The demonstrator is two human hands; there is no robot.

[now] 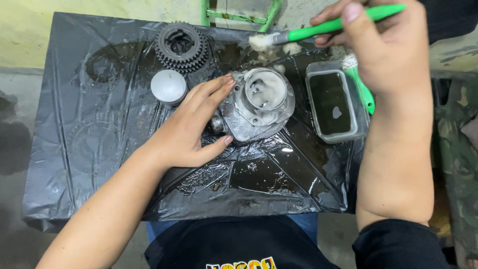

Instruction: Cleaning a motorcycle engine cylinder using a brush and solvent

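Note:
A grey metal engine cylinder (259, 102), wet and foamy, sits in the middle of a black plastic sheet (89, 149). My left hand (191, 127) rests flat against its left side, thumb under its lower edge. My right hand (383, 45) is raised at the top right, gripping a green-handled brush (318, 29) whose soapy bristles hang just above and behind the cylinder.
A silver piston (169, 87) and a dark stack of gears (181, 46) lie left of the cylinder. A clear rectangular tub of dark liquid (334, 102) stands to the right, a second green brush (363, 87) beside it. A green metal frame (239, 15) is at the back.

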